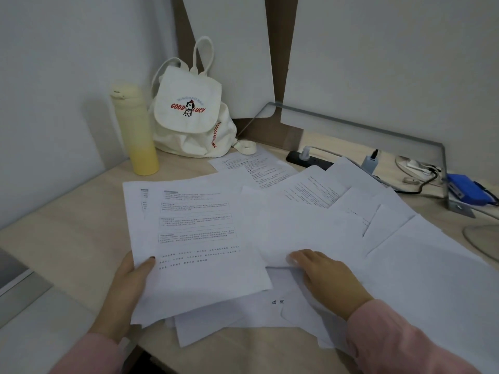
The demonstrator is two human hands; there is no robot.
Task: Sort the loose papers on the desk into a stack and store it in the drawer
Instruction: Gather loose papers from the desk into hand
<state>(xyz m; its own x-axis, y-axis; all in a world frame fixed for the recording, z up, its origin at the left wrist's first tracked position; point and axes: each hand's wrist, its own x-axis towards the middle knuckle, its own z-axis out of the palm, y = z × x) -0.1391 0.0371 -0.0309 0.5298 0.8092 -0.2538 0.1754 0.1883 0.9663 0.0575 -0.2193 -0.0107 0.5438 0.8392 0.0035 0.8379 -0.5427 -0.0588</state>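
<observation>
Papers (310, 230) lay fanned across the worktop (75, 238), not yet stacked. The left hand (129, 282) clamped its grip on the printed sheet (194, 238), seemingly to start a stack; the right hand (324, 276) rested flat on others, grip apart, steadying them.

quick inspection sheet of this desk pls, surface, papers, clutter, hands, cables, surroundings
surface: light wooden desk, centre and right mostly covered by paper
job's things: loose papers spread out and overlapping, not yet stacked; printed sheet on top at left
clutter: yellow bottle and white backpack at back left; blue device at right
grippers: left hand holds the printed sheet's near edge, thumb on top in a grip; right hand rests flat on blank sheets
cables: black power strip with plugs at back; dark cable loops near the blue device
surroundings: white wall at left, white panels behind
</observation>
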